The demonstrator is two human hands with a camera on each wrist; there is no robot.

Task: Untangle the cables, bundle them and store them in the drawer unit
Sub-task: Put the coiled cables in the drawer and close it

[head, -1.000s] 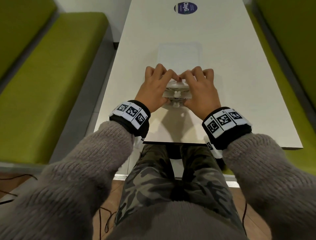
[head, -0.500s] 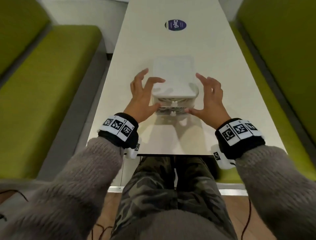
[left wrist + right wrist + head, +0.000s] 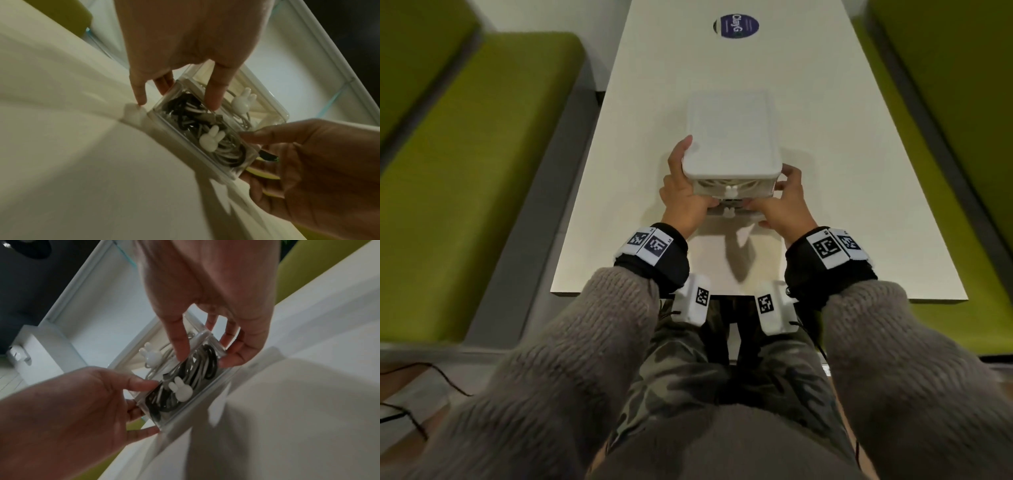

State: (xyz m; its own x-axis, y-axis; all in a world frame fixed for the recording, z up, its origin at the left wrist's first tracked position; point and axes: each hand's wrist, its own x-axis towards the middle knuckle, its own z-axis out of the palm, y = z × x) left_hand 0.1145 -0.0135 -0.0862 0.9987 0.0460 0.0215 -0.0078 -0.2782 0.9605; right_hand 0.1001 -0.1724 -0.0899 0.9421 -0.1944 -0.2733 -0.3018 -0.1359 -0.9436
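Note:
A white drawer unit (image 3: pixel 732 137) with clear drawers stands on the white table (image 3: pixel 859 171) in front of me. My left hand (image 3: pixel 681 195) grips its left front corner and my right hand (image 3: pixel 787 205) grips its right front corner. Through the lower drawer front the wrist views show coiled black and white cables (image 3: pixel 185 116) (image 3: pixel 195 369) behind a white rabbit-shaped knob (image 3: pixel 211 138) (image 3: pixel 180 389). The drawer above holds a pale cable and has its own rabbit knob (image 3: pixel 243 100) (image 3: pixel 152 353). Fingers of both hands lie on the drawer fronts and sides.
Green benches run along the table on the left (image 3: pixel 465 171) and right (image 3: pixel 962 102). A round dark blue sticker (image 3: pixel 736 26) sits at the table's far end. Thin black wires (image 3: pixel 421 394) trail on the floor at the lower left.
A second ago both hands met at the drawer fronts. They then spread open to either side, and now they grip the unit's front corners. The unit looks nearer to me.

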